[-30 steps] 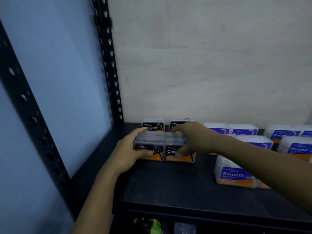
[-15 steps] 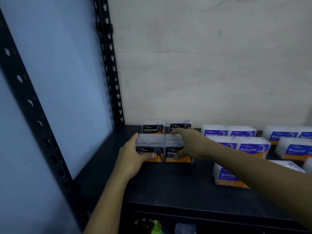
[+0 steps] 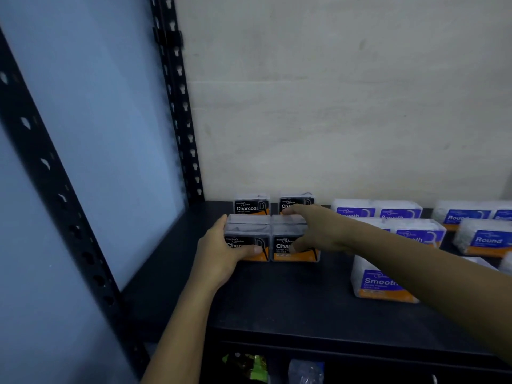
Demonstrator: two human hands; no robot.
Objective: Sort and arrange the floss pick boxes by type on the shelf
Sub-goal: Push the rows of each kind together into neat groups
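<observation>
On the black shelf (image 3: 291, 300), two clear Charcoal boxes stand side by side in front. My left hand (image 3: 221, 250) grips the left front Charcoal box (image 3: 248, 231), thumb across its label. My right hand (image 3: 318, 231) grips the right front Charcoal box (image 3: 288, 231), fingers over its top and thumb on its face. Behind them stand a back left Charcoal box (image 3: 251, 205) and a back right Charcoal box (image 3: 297, 201). To the right are white Smooth boxes (image 3: 382, 284), with more Smooth boxes (image 3: 418, 231) behind, and Round boxes (image 3: 487, 239) at far right.
A black perforated upright (image 3: 177, 106) stands at the shelf's back left corner, a second upright (image 3: 55, 189) nearer me. A pale wall closes the back. Below the shelf edge lie a green packet (image 3: 246, 364) and a clear bag (image 3: 304, 371).
Both hands with the two front Charcoal boxes have slid slightly back toward the rear pair; the view has shifted a little.
</observation>
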